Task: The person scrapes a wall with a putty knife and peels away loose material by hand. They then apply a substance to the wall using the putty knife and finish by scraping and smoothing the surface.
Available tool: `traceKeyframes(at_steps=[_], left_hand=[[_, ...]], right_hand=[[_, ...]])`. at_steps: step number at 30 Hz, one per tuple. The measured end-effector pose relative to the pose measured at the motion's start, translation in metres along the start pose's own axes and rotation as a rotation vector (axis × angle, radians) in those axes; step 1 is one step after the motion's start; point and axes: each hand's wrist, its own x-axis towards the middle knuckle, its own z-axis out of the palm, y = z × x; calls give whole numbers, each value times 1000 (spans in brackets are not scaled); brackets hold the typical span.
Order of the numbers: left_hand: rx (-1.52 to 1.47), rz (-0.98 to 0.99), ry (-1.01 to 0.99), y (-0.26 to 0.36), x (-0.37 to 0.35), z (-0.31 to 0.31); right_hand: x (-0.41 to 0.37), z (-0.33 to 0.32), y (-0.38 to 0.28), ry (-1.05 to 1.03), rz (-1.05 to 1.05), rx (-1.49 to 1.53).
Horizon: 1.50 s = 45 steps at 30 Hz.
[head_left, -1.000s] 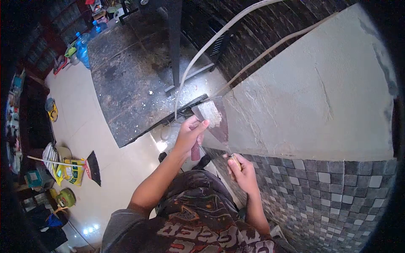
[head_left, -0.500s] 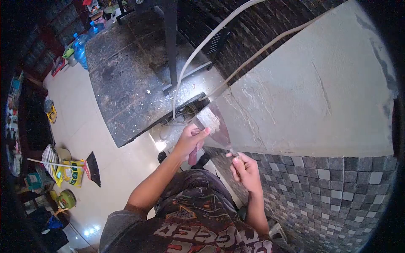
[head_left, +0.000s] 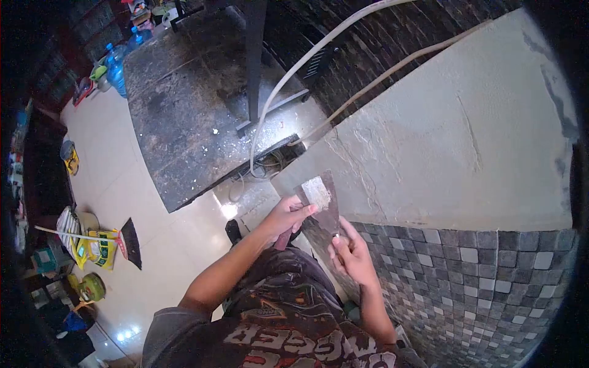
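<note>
My left hand (head_left: 286,218) is closed around a putty knife (head_left: 283,240), its reddish handle showing below the fingers and the thumb along the blade. White putty (head_left: 316,194) lies over that blade. Behind and against it stands the wide brownish blade of a second putty knife (head_left: 332,214), pointing up. My right hand (head_left: 354,256) grips this one low down, fingers bent at its neck; most of its handle is hidden. Both hands are in front of my body, beside the smooth grey plastered wall (head_left: 423,165), which bears several raised ridges.
Grey mosaic tiles (head_left: 466,270) adjoin the plaster. A dark stained platform (head_left: 178,122) with a black metal leg (head_left: 254,67) stands ahead, a pale hose (head_left: 288,73) looping over it. On the left floor are a broom (head_left: 129,244), yellow bags (head_left: 103,251) and blue water bottles (head_left: 115,70).
Both hands have shifted slightly right, with the left a little lower. The right hand's putty knife has turned more upright, its blade edge swinging right behind the putty-covered blade.
</note>
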Motion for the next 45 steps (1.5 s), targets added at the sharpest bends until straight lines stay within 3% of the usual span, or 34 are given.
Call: traceKeyframes(at_steps=[4, 7, 10, 16, 25, 37, 40, 42, 45], left_hand=[[28, -5, -43, -4, 6, 11], [293, 19, 82, -5, 11, 13], [545, 547, 310, 2, 22, 22], [682, 672, 266, 22, 38, 50], [670, 528, 257, 22, 55, 50], [707, 626, 283, 21, 62, 35], [716, 472, 243, 31, 65, 28], [730, 384, 202, 41, 60, 27], [756, 363, 212, 48, 60, 23]], right_hand=[[4, -20, 7, 115, -150, -296], [4, -23, -11, 159, -141, -317], [7, -22, -18, 211, -150, -270], [21, -19, -12, 283, -281, -251], [53, -19, -21, 288, -298, -480], [61, -11, -18, 339, -311, -549], [73, -18, -14, 313, -338, -647], [71, -10, -39, 265, -233, -614], [81, -13, -22, 288, -437, -730]])
